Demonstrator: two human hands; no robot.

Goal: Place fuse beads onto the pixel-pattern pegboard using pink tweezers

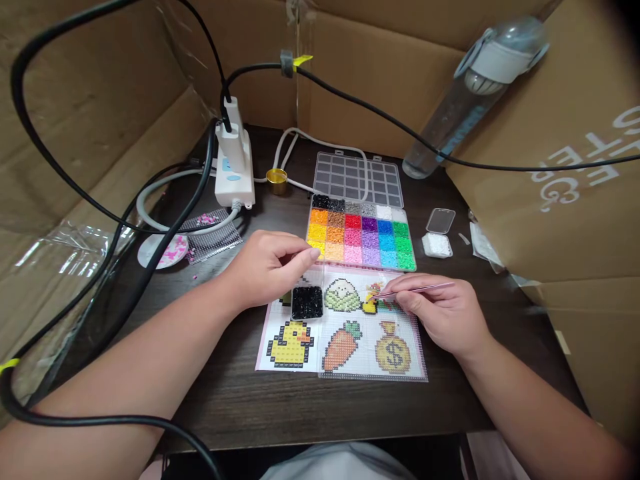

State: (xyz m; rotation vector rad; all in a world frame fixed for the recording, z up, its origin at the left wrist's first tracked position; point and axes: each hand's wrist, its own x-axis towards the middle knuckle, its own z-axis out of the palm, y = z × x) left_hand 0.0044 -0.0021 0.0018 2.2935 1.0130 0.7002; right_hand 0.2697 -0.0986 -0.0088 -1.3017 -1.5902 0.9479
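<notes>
My right hand grips pink tweezers. Their tips touch down at a small yellow-and-brown figure on the clear pegboard, which lies over a printed pattern sheet. My left hand is closed, thumb against the fingers, by the front left corner of the bead organizer. Whatever it may pinch is hidden. Just below that hand, a small clear box of black beads rests on the sheet. Duck, carrot and money bag designs show nearby.
Behind the organizer lies its clear lid. A small box of white beads stands right. Left are a dish with pink beads, a pegboard piece and a power strip. Black cables cross the left; a bottle leans back right.
</notes>
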